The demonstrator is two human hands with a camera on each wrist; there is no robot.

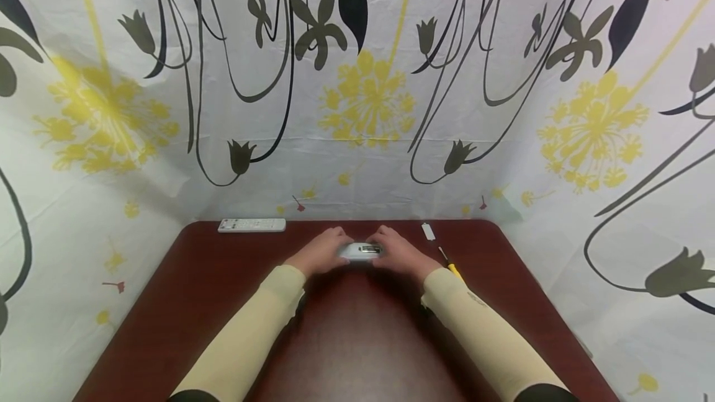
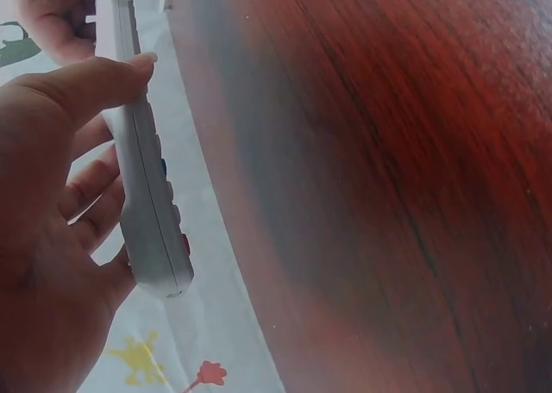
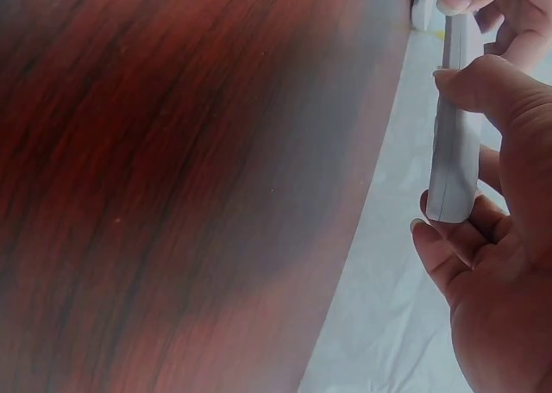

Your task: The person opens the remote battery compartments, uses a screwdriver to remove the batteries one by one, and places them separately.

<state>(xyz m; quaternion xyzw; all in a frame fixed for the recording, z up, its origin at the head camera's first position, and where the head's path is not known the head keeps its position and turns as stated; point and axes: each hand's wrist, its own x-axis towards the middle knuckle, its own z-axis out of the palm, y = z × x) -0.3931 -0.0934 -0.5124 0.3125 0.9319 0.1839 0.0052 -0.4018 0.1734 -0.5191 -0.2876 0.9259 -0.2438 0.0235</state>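
Note:
Both hands hold a white remote control (image 1: 353,252) between them near the far side of the table. Its back faces the head camera, with an uncovered battery compartment (image 1: 371,249) toward the right end. My left hand (image 1: 323,252) grips the left end, thumb along the edge and fingers behind; in the left wrist view the remote's buttons (image 2: 164,166) stick out from the side facing away from the palm. My right hand (image 1: 399,253) grips the other end. In the right wrist view its thumb presses the remote's edge (image 3: 453,156) while fingers curl around the end.
A second white remote (image 1: 251,225) lies at the table's far left edge. At right are a small white piece (image 1: 428,231), shaped like a battery cover, and a screwdriver with a yellow handle (image 1: 455,272). A floral curtain (image 1: 357,185) hangs behind the dark red table (image 1: 357,340).

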